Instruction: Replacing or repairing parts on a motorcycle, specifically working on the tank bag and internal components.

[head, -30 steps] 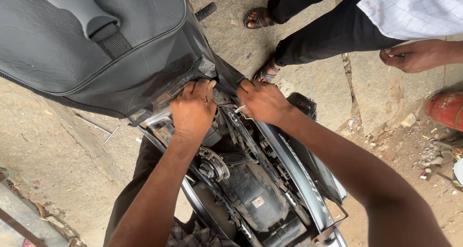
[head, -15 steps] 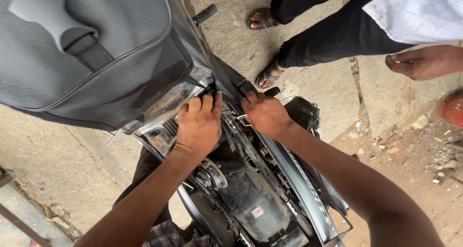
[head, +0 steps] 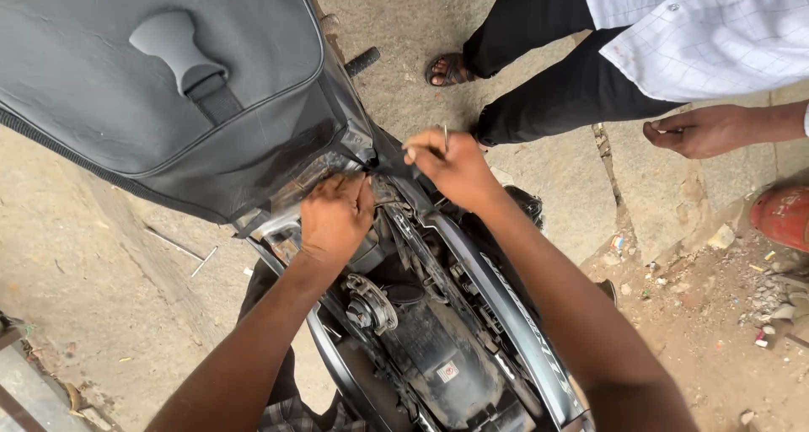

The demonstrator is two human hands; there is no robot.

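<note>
The left hand (head: 335, 217) is curled tight, knuckles up, its fingertips pressed into the gap under the rear edge of the raised seat (head: 168, 86) at the top of the scooter's open engine bay (head: 421, 339). What its grip has hold of cannot be told; the fingers hide it. The right hand (head: 455, 166) sits just at 2 o'clock from the left one, lifted a little off the frame, its grip pinched shut on a thin metal tool (head: 445, 139) whose shaft sticks up past the fingers toward 12 o'clock. The two hands are near each other but apart.

The seat, grey-black with a moulded strap handle (head: 173, 48), fills the view from 9 to 12 o'clock and is tipped up. Below the hands, toward 6 o'clock, lies the bare engine housing with a round silvery fitting (head: 368, 307) just below the left wrist. A dark curved side panel (head: 514, 314) runs from the right hand down toward 5 o'clock under the right forearm.

At 1 to 3 o'clock another person stands on the concrete floor (head: 109, 289) in black trousers (head: 556, 69), a checked white shirt (head: 699, 32) and a sandal (head: 447, 68), one hand (head: 695, 130) hanging loosely curled at 3 o'clock. A red rounded thing (head: 784, 217) shows at the right edge, with rubble (head: 758, 297) below it. Thin metal rods (head: 181, 251) lie on the floor at 8 o'clock.
</note>
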